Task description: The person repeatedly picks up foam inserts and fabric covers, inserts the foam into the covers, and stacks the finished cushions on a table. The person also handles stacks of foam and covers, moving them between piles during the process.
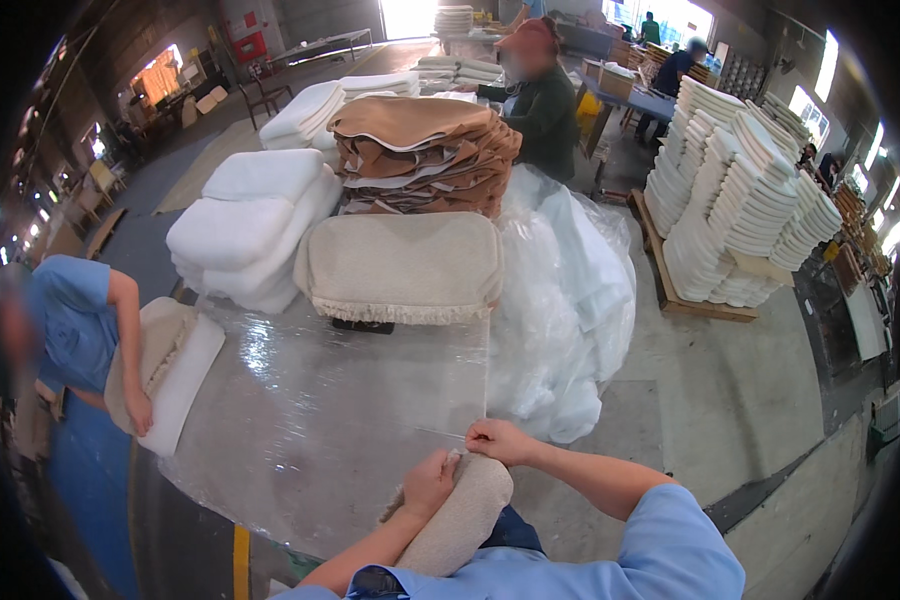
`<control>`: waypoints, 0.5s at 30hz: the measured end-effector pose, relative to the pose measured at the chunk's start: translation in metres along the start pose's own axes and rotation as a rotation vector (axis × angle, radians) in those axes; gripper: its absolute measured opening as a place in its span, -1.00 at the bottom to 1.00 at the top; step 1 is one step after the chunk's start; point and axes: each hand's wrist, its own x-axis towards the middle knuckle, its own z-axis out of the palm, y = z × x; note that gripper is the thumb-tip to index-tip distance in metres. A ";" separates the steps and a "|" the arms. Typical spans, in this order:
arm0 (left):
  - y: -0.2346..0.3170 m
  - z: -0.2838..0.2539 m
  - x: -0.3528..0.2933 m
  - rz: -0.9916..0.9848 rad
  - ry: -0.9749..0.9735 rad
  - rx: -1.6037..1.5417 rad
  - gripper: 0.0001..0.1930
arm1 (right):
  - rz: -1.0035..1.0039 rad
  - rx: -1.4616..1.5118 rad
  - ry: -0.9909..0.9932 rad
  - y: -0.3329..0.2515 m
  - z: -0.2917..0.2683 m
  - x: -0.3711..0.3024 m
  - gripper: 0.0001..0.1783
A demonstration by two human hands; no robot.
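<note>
A beige fabric-covered cushion (460, 520) stands on end against my body at the front edge of the table. My left hand (432, 482) is closed on the cushion's upper edge, where a small bit of white material (459, 453) shows. Just right of it, my right hand (498, 441) is closed in a pinch at the cushion's top end. What lies between its fingertips is too small to make out. Farther up the table, another beige cushion cover (400, 265) with a frayed front edge lies across a stack.
Plastic film covers the table (340, 400). White padding (245, 220) and brown fabric pieces (420, 150) are piled at its far side. Clear plastic bags (570, 310) bulge on the right. A co-worker (80, 310) handles a cushion at left; another person (545, 110) stands behind the piles.
</note>
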 end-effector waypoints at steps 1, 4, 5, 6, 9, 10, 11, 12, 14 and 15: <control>-0.001 0.000 0.000 0.021 -0.007 0.021 -0.71 | 0.038 -0.064 -0.059 -0.001 -0.001 -0.001 -0.67; 0.002 0.003 -0.002 0.018 -0.031 -0.034 -0.72 | 0.265 -0.112 -0.259 -0.008 -0.021 0.003 -0.64; 0.004 0.005 0.000 0.010 -0.051 -0.029 -0.72 | 0.405 -0.018 -0.354 -0.013 -0.029 0.007 -0.63; 0.004 0.005 -0.001 -0.005 -0.071 -0.017 -0.71 | 0.538 0.090 -0.452 -0.017 -0.031 0.009 -0.62; -0.003 0.009 0.006 -0.115 -0.248 -0.151 -0.68 | 0.397 0.110 -0.447 0.001 -0.024 0.005 -0.63; -0.012 0.008 0.005 -0.188 -0.319 -0.211 -0.66 | 0.295 0.062 -0.398 0.004 -0.014 0.004 -0.64; -0.021 0.006 0.004 -0.274 -0.384 -0.260 -0.64 | 0.193 0.014 -0.348 0.006 -0.004 0.002 -0.65; -0.027 0.005 0.007 -0.354 -0.441 -0.314 -0.62 | 0.088 -0.046 -0.297 0.010 -0.001 0.001 -0.66; -0.030 0.016 0.007 -0.314 -0.458 -0.303 -0.63 | -0.047 -0.145 -0.060 0.033 0.008 -0.009 -0.69; -0.029 0.023 0.009 -0.216 -0.398 -0.232 -0.65 | -0.121 -0.184 0.030 0.042 0.018 -0.012 -0.70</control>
